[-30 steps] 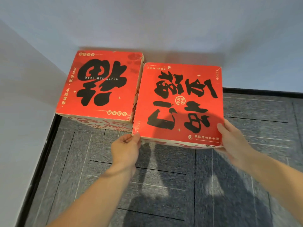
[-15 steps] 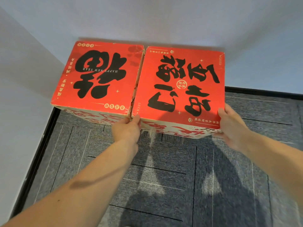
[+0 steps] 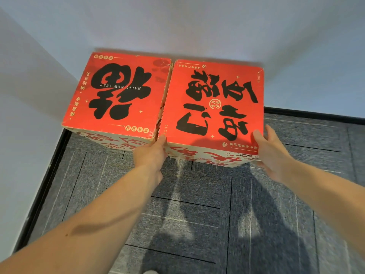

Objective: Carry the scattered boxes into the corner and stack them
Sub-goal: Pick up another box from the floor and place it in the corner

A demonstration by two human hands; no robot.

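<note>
Head view: we square the right red cardboard box (image 3: 213, 107) flush against the left red cardboard box (image 3: 118, 91); right hand (image 3: 274, 153) straight-fingered, left hand (image 3: 150, 155) grip hidden.

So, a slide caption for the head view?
The left hand and right hand hold the right box beside the left box.

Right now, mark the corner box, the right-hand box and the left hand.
corner box (image 3: 118, 95): head view, red top face.
right-hand box (image 3: 215, 107): head view, red top face.
left hand (image 3: 150, 155): head view, back of hand.

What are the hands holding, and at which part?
The right box, between both hands: left hand grips its near-left corner, right hand flat against its near-right side.
</note>
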